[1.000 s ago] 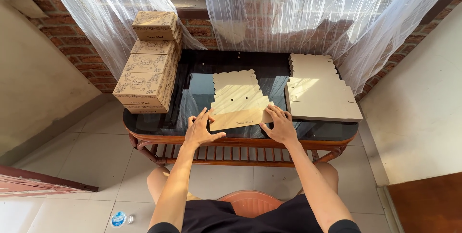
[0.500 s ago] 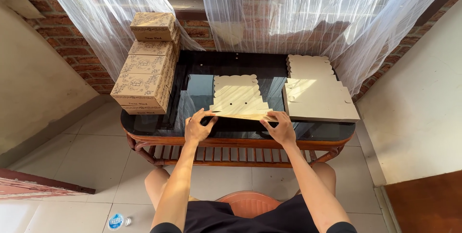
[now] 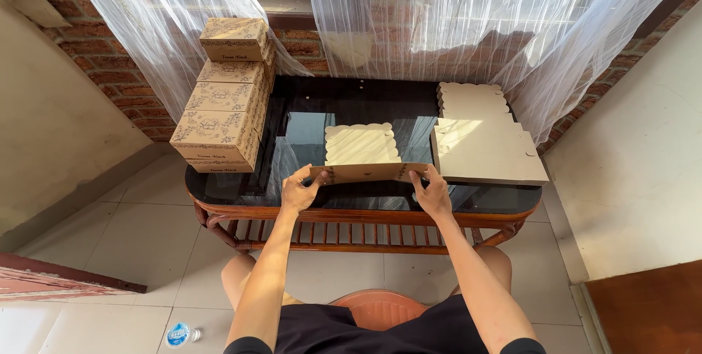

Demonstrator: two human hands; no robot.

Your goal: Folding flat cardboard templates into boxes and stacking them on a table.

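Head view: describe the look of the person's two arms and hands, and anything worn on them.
Both arms are bare from the upper arm down. The left hand and right hand are bare too: no gloves, and no watch, ring or bracelet visible. The only clothing near them is a dark, black-looking garment at the bottom edge, ending in short sleeves at the upper arms.

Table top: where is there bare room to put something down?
Bare glass lies between the stacked boxes and the cardboard sheet, and along the back edge near the curtain. The left hand and right hand fill the front; flat sheets cover the right end.
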